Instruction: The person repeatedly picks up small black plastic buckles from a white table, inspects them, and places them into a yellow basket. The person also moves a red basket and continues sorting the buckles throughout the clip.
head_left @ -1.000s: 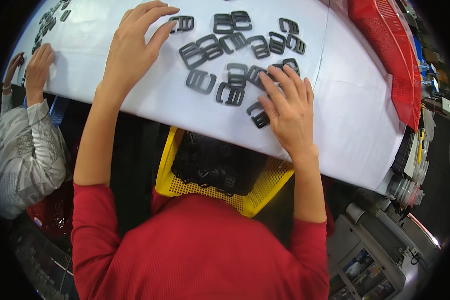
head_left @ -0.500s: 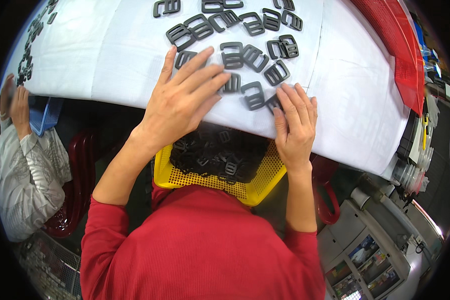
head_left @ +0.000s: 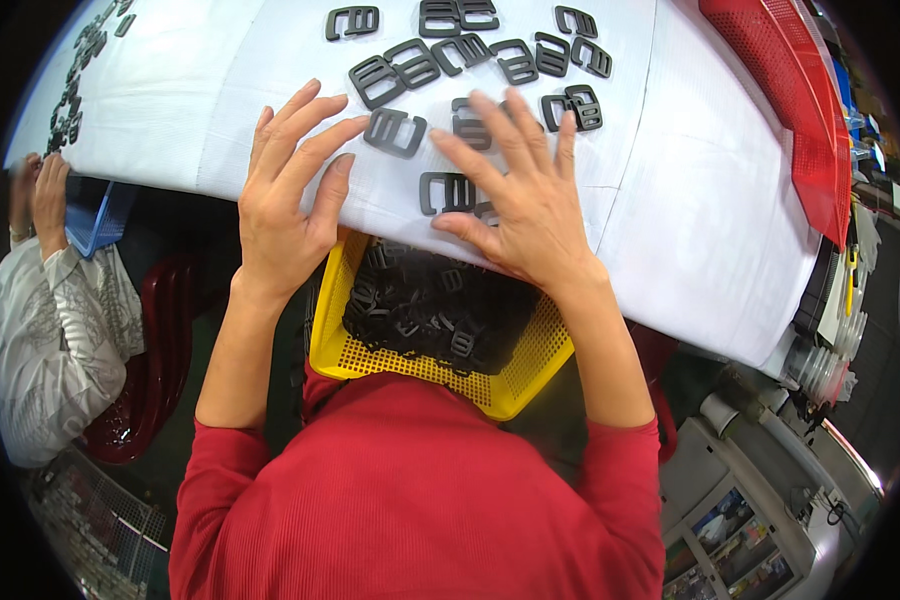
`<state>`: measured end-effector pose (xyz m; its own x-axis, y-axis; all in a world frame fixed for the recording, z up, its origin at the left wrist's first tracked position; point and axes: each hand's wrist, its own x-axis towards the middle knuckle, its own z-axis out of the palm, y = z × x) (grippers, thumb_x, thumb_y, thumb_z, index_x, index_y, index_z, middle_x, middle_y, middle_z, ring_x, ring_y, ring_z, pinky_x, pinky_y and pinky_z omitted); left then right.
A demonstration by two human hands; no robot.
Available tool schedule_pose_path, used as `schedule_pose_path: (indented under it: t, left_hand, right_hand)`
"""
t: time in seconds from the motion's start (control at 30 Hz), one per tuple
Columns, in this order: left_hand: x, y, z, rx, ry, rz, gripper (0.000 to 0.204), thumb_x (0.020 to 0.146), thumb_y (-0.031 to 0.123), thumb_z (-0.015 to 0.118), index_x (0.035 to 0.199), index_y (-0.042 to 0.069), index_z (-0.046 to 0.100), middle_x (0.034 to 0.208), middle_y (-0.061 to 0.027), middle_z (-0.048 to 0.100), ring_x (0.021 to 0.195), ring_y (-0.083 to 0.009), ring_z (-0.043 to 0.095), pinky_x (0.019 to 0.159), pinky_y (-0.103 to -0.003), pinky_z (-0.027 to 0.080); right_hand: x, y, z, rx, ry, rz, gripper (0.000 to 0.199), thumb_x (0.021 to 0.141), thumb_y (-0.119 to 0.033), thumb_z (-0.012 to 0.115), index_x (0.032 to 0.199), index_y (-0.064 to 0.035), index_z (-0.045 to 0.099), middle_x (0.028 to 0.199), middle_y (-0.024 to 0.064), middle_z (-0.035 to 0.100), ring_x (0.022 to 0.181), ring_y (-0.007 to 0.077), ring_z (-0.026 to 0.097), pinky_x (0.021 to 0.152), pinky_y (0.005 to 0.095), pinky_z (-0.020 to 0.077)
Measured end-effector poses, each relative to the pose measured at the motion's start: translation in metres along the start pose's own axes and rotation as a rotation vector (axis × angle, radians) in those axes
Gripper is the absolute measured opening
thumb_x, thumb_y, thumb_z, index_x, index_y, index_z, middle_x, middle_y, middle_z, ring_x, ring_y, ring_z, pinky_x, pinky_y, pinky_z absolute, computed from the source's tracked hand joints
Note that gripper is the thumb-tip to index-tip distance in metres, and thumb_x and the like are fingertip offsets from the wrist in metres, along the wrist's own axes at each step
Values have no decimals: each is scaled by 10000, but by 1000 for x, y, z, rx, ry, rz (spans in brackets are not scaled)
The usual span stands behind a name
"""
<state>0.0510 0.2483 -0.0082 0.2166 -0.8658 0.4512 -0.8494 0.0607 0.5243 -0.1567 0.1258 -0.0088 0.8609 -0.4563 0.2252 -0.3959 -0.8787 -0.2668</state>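
Black plastic strap buckles lie scattered over the white-covered table (head_left: 690,220) in front of me. My left hand (head_left: 295,195) is open above the near edge, its fingertips close to one buckle (head_left: 395,132). Fingers spread, my right hand (head_left: 525,190) hovers over or touches a few buckles near the edge; it partly hides them and its fingertips are blurred. A buckle (head_left: 444,192) shows beside the right thumb. Below the table edge, a yellow perforated basket (head_left: 520,385) at my lap holds a heap of black buckles (head_left: 430,310).
Farther back lie several more buckles (head_left: 460,52). A red perforated tray (head_left: 805,120) stands at the right edge. On the left, a co-worker's hands (head_left: 48,195) are by another buckle pile (head_left: 75,90) and a blue basket (head_left: 100,220). Dark red chairs (head_left: 165,350) stand below the table.
My left hand has drawn back to the left, off the near buckles. The right hand has moved left and forward over them, fingers now spread. Some near buckles have shifted or are covered.
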Motion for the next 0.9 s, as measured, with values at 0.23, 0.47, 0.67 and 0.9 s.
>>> schedule_pose_path:
  t: [0.23,0.47,0.67,0.9]
  left_hand:
    - [-9,-5,-4,-2,40,-41,319,867,-54,579,1149,50,685,1264,-121,614,1300,-318,501,1091,-450,379]
    - [-9,8,9,3,-26,57,356,843,38,649,1177,156,682,1336,-67,567,1355,-293,433,1141,-503,278]
    - [-2,30,38,64,-180,116,395,833,148,692,1223,200,658,1438,-55,479,1420,-296,327,1164,-558,188]
    - [0,0,22,-152,108,21,328,888,117,635,1216,119,646,1382,-119,519,1367,-341,410,1106,-485,344]
  right_hand:
    - [-14,-2,3,108,-64,-43,548,794,-525,690,1275,-274,610,1410,53,490,1351,262,407,1146,596,199]
    - [-26,15,-2,405,340,146,260,915,-193,626,1170,-160,665,1218,70,636,1224,275,541,1099,533,323]
    - [-24,7,0,146,303,100,243,926,-179,612,1156,-145,684,1080,61,707,1157,270,587,1106,505,315]
    - [-18,-5,-3,37,9,-67,451,823,-451,692,1233,-271,641,1415,27,499,1338,277,421,1109,575,272]
